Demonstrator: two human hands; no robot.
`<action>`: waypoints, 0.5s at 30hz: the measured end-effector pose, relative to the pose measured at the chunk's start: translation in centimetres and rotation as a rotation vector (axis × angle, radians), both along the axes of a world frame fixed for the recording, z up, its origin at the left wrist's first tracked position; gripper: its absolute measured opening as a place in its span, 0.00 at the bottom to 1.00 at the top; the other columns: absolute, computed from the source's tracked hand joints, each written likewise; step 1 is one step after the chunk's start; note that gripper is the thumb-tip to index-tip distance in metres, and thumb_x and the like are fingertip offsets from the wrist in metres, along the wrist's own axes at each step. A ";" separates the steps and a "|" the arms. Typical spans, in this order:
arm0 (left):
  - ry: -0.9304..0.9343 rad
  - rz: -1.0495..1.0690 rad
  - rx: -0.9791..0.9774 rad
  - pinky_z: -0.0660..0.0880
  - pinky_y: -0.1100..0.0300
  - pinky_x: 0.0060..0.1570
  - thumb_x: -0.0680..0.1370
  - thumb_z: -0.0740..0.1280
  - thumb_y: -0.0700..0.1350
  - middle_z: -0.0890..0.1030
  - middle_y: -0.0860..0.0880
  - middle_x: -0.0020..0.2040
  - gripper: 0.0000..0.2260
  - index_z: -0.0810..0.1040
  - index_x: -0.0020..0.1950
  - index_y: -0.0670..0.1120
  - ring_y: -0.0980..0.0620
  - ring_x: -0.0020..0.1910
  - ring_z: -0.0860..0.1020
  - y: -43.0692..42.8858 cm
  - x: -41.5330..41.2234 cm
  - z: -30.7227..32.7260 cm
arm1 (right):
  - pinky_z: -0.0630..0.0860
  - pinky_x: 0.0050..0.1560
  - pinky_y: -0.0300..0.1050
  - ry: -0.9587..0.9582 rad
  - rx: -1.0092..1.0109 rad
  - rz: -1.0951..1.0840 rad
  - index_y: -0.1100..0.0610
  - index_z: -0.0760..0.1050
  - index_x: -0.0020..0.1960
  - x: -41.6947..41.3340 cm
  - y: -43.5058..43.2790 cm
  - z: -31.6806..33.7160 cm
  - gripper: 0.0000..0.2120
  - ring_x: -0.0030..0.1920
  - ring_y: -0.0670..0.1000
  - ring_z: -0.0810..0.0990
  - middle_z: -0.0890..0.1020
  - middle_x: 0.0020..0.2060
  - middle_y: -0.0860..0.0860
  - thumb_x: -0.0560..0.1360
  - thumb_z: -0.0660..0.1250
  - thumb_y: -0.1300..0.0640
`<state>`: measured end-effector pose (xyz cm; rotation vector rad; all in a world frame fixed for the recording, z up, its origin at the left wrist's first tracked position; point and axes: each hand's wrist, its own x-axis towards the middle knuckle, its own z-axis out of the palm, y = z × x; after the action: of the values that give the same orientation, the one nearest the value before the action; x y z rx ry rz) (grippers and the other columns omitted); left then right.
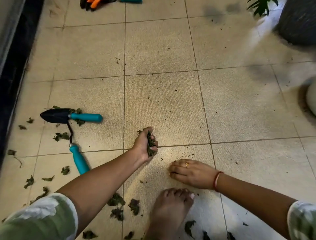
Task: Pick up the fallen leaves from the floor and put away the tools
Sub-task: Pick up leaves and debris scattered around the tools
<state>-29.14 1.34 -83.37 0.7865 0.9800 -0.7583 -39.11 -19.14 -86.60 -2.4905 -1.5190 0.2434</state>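
My left hand (145, 145) grips a bunch of dark green leaves (150, 145) just above the tiled floor. My right hand (189, 173) lies palm down on the tile near my bare foot (172, 207), its fingers bent toward small crumbs; nothing shows in it. Fallen leaves (118, 205) lie scattered at the lower left and near the foot. A trowel (68, 116) with a black blade and teal handle lies at the left. A second teal-handled tool (78, 159) lies below it, its black shank reaching up under the trowel blade.
Orange-and-black gloves (92, 4) and another teal handle (131, 1) lie at the top edge. A dark pot (299, 22) with a green plant (259, 6) stands at the top right, a pale pot (311, 99) at the right edge. A dark wall base (12, 77) runs along the left.
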 end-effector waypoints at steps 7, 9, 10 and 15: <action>0.020 0.001 -0.009 0.58 0.71 0.16 0.77 0.65 0.49 0.71 0.55 0.22 0.13 0.70 0.33 0.50 0.58 0.17 0.66 -0.4 -0.6 0.4 | 0.69 0.66 0.46 -0.054 -0.146 -0.013 0.59 0.67 0.71 -1.0 -5.2 1.4 0.22 0.69 0.55 0.70 0.70 0.70 0.54 0.79 0.53 0.59; 0.035 -0.016 -0.013 0.58 0.71 0.16 0.77 0.65 0.49 0.70 0.54 0.21 0.14 0.70 0.32 0.49 0.58 0.17 0.66 -0.8 -0.8 0.4 | 0.76 0.59 0.44 -0.031 -0.165 -0.040 0.60 0.71 0.68 -1.3 -5.8 1.8 0.19 0.66 0.54 0.73 0.73 0.67 0.55 0.78 0.54 0.59; 0.038 -0.025 -0.008 0.58 0.71 0.16 0.77 0.65 0.49 0.70 0.54 0.21 0.15 0.69 0.31 0.49 0.58 0.17 0.66 -1.1 -1.0 0.6 | 0.79 0.54 0.44 -0.026 -0.172 -0.050 0.60 0.74 0.65 -1.2 -5.9 2.1 0.18 0.62 0.54 0.76 0.76 0.64 0.55 0.78 0.55 0.59; 0.024 -0.091 -0.010 0.58 0.72 0.16 0.77 0.65 0.49 0.70 0.54 0.21 0.16 0.70 0.30 0.49 0.58 0.17 0.67 -2.3 -1.4 1.3 | 0.79 0.31 0.43 0.021 -0.152 -0.198 0.58 0.79 0.47 -0.5 -4.3 2.8 0.15 0.37 0.50 0.79 0.80 0.41 0.52 0.78 0.54 0.57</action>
<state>-30.57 -1.00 -82.03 0.8190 0.9663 -0.8528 -39.57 -23.40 -83.84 -2.7247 -1.2775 0.3622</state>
